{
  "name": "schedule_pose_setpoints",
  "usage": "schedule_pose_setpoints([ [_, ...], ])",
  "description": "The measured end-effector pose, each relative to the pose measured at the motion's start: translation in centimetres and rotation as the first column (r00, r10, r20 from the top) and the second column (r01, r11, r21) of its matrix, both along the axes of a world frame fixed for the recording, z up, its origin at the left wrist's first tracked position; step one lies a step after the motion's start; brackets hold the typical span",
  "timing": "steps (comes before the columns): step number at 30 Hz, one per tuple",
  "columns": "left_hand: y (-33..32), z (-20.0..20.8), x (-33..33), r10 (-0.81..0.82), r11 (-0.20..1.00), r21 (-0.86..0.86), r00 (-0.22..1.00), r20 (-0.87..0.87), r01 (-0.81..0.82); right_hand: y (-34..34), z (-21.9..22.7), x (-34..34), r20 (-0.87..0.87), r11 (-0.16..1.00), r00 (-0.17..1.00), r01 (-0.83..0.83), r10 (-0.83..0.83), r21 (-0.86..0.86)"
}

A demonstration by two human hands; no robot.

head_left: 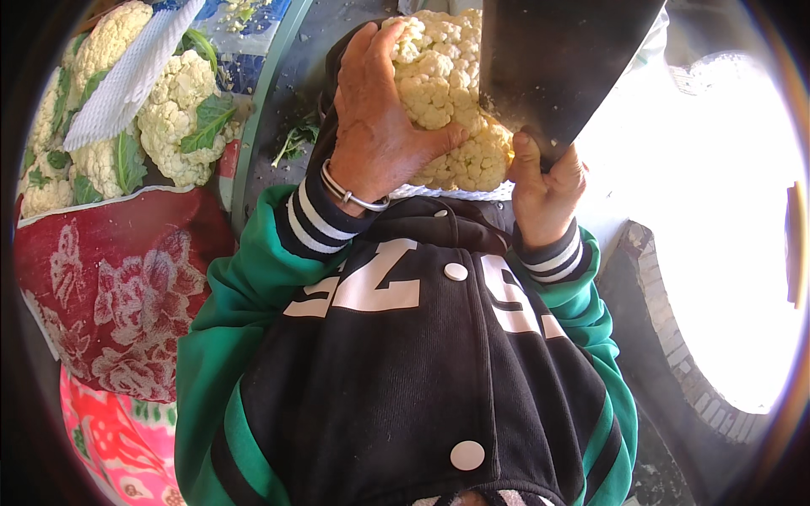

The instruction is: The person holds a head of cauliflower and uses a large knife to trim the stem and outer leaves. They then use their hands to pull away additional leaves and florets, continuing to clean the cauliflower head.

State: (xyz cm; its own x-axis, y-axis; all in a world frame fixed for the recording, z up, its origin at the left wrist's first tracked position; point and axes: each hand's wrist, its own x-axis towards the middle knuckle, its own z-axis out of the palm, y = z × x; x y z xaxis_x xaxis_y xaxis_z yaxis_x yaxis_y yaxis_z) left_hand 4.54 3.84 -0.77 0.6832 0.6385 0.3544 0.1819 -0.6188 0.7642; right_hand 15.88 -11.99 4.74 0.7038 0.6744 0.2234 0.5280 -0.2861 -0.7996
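Observation:
A large pale cauliflower [439, 72] rests in front of my body at the top middle. My left hand [375, 122] steadies it, the fingers along its left side and the thumb across its near face. In my right hand [548, 190] is a cleaver [565, 63] with a broad dark blade, gripped low on the right. The blade stands against the right side of the cauliflower and hides that part of it. Its handle is mostly covered by my fingers. White netting shows under the cauliflower's near edge.
Several cauliflowers [177, 110] with green leaves are heaped at the far left, a white foam net [126, 88] lying over them. Nearer is a dark red floral cloth [126, 287]. A leaf scrap [297, 139] lies left of my hand. Bright glare fills the right side beside a curved tiled edge [675, 337].

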Motion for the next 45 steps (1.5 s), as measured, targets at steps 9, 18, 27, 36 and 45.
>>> schedule_pose_setpoints([
  [9,0.3,0.4,0.2,-0.013,1.0,-0.025,1.0,0.005,0.013,0.3,-0.5,0.6,-0.093,1.0,0.995,0.022,-0.021,0.008],
  [18,0.3,0.3,0.3,-0.007,1.0,-0.017,1.0,0.005,0.007,0.7,-0.3,1.7,-0.292,0.999,0.956,0.004,0.011,0.053],
  [27,0.1,0.0,0.3,0.022,1.0,-0.013,1.0,0.002,-0.022,0.9,-0.3,2.0,-0.384,0.997,0.922,-0.025,0.051,0.074],
  [36,0.1,-0.2,0.2,0.018,1.0,-0.011,1.0,0.012,-0.018,1.8,1.2,1.3,-0.622,0.995,0.782,0.088,-0.036,0.053],
  [45,-0.1,-0.2,0.0,0.014,1.0,-0.015,1.0,0.028,-0.014,2.3,2.0,-0.1,-0.658,0.986,0.745,0.166,-0.107,0.027],
])
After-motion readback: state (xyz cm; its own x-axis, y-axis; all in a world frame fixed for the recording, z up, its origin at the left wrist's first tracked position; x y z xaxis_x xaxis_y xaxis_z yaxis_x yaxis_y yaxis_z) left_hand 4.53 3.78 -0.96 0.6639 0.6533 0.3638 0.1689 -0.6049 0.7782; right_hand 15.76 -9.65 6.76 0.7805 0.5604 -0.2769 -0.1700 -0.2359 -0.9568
